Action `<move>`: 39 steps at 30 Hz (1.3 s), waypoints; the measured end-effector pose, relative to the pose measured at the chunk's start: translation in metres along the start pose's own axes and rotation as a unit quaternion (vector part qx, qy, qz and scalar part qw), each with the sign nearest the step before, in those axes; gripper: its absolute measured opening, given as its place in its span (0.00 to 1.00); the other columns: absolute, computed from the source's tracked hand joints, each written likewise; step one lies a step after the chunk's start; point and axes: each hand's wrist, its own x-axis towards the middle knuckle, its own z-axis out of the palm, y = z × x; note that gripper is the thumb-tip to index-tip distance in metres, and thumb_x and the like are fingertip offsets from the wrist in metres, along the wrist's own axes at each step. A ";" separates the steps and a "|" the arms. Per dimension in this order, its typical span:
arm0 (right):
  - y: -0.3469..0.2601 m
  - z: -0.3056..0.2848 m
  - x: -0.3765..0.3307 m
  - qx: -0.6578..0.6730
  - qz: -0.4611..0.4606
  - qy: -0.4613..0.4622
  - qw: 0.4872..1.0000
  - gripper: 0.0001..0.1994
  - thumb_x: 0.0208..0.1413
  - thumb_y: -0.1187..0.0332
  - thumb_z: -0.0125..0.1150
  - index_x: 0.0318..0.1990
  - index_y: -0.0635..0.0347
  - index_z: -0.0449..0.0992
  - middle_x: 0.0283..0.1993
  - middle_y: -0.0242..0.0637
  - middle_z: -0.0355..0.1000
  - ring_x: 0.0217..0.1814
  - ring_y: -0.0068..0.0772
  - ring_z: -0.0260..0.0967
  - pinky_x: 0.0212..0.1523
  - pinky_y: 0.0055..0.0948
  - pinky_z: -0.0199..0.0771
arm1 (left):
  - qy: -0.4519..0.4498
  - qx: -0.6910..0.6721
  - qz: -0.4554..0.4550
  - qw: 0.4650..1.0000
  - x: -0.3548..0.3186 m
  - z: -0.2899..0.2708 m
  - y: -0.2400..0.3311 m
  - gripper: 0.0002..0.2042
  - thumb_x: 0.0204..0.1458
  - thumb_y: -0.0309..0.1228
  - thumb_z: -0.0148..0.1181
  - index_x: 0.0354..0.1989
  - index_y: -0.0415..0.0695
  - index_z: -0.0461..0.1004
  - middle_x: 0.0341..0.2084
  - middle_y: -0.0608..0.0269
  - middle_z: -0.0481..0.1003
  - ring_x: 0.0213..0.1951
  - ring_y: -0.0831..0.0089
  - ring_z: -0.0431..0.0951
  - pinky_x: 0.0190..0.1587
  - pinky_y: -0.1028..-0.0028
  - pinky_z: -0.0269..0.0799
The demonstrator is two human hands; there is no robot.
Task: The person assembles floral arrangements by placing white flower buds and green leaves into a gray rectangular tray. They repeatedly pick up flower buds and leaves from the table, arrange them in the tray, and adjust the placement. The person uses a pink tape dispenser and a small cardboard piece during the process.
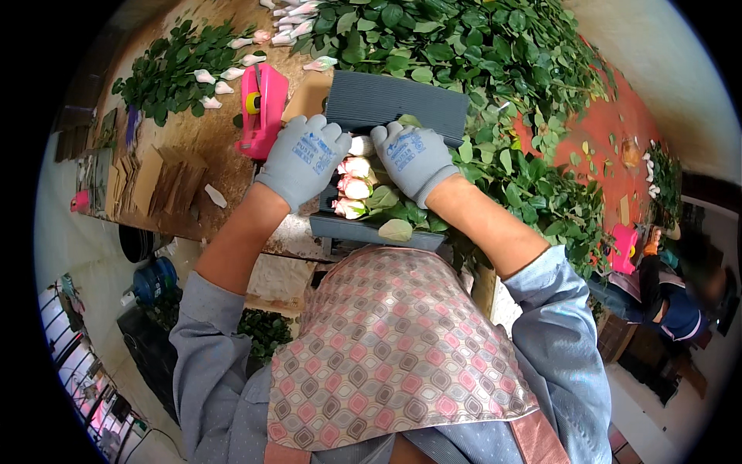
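Both my hands wear grey coated gloves, fingers curled, over a dark ribbed trough (398,100). Between them is a rose with a whitish cover around its head (361,145). My left hand (305,161) closes at the left side of this head. Curled at its other side is my right hand (415,158), where the stem is hidden. Nearer to me, several pink-and-cream roses (354,188) lie in a column in the trough, heads to the left and leaves (394,209) to the right.
A pink tape dispenser (264,108) stands left of the trough. Cardboard pieces (158,182) lean at the table's left. Leafy stems (464,39) pile up at the back and right; sleeved roses (220,81) lie at the back left. Another person (668,301) works at the far right.
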 end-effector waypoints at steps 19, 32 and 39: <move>-0.007 -0.004 0.004 0.049 -0.006 -0.053 0.997 0.12 0.61 0.63 0.57 0.49 0.55 0.71 0.44 0.44 0.75 0.42 0.48 0.80 0.37 0.46 0.79 | 0.093 -0.226 -0.125 0.962 -0.064 -0.027 0.019 0.14 0.52 0.34 0.64 0.45 0.42 0.76 0.41 0.52 0.76 0.43 0.54 0.75 0.48 0.55 0.71; -0.012 -0.007 -0.001 0.068 0.003 -0.025 0.997 0.08 0.63 0.65 0.53 0.46 0.54 0.74 0.44 0.42 0.75 0.43 0.45 0.80 0.39 0.44 0.79 | 0.083 -0.198 -0.119 0.969 -0.024 0.013 0.076 0.11 0.52 0.33 0.61 0.41 0.44 0.77 0.46 0.63 0.73 0.50 0.61 0.69 0.44 0.60 0.68; 0.053 -0.065 0.060 0.162 0.006 0.166 0.973 0.11 0.60 0.68 0.55 0.50 0.55 0.75 0.42 0.47 0.76 0.43 0.50 0.78 0.43 0.44 0.79 | 0.095 -0.226 -0.143 0.959 -0.023 0.009 0.078 0.20 0.50 0.30 0.61 0.53 0.42 0.76 0.58 0.61 0.73 0.51 0.60 0.69 0.51 0.60 0.67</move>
